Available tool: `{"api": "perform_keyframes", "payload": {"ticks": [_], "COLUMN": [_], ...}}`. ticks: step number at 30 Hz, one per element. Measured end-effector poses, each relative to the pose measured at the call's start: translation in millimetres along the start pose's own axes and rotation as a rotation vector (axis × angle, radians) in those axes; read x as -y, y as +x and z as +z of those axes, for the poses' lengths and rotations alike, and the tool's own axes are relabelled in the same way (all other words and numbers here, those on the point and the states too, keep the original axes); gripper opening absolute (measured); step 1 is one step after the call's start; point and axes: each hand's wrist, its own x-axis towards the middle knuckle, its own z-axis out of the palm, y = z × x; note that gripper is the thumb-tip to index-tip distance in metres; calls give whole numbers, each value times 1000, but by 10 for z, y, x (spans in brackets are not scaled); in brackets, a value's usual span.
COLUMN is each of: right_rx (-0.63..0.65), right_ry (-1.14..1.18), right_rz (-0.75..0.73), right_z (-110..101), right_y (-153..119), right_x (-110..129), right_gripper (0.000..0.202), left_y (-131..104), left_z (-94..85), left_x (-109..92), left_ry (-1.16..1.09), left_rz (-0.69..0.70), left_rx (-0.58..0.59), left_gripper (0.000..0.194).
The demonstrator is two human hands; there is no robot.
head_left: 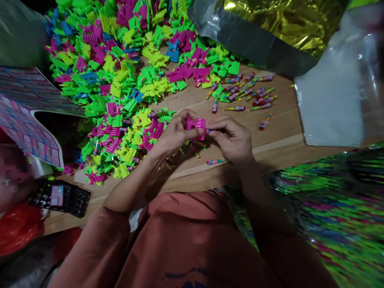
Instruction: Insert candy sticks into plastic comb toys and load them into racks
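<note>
Between the thumb and fingers of my left hand (pixel 177 134) is a pink plastic toy piece (pixel 195 125) with ridged slots. My right hand (pixel 232 138) pinches a small candy tube (pixel 208 131) against the right edge of that piece; most of the tube is hidden by the fingers. Both hands are close together above the wooden table. Below the right hand lies another candy tube (pixel 216 161). A few more tubes lie partly in shadow under the hands.
A large heap of green, yellow, pink and blue plastic pieces (pixel 120 80) spreads across the left and back. Loose candy tubes (pixel 235 108) lie at the back right. A gold-lined bag (pixel 282 24) stands behind them. At left are a printed card box (pixel 36 132) and a black tray (pixel 79 200).
</note>
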Motion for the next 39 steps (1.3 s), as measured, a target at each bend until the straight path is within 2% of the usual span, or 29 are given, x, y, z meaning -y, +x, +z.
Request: {"api": "perform_keyframes", "payload": {"ticks": [4, 10, 14, 16, 20, 24, 26, 32, 36, 39], "right_rx": [-33, -25, -7, 12, 29, 15, 9, 52, 76, 144], "right_ry": [-137, -26, -170, -206, -80, 129, 212, 331, 349, 337], "right_rz": [-91, 29, -33, -27, 119, 304, 320, 378, 389, 427], "right_z": [8, 24, 47, 48, 44, 67, 79, 70, 28, -34], "right_y": [-37, -77, -74, -61, -33, -51, -78, -124, -88, -33], "right_x": [28, 32, 72, 95, 109, 61, 22, -36, 14, 102], "right_gripper": [15, 8, 14, 17, 14, 41, 48, 52, 52, 50], "left_y": [-44, -68, -90, -106, -151, -190, -193, -180, -187, -200], "left_z": [27, 5, -12, -20, -26, -8, -3, -12, -21, -38], "left_x": [37, 43, 36, 37, 5, -31, -31, -18, -49, -85], "left_ry": [92, -22, 173, 207, 95, -58, -104, -113, -70, 7], "left_rz": [96, -55, 85, 110, 59, -12, -23, -18, -23, -9], "left_rx": [-56, 36, -108, -138, -46, 33, 25, 36, 64, 75], "left_gripper": [66, 68, 54, 52, 61, 67, 69, 69, 67, 62]}}
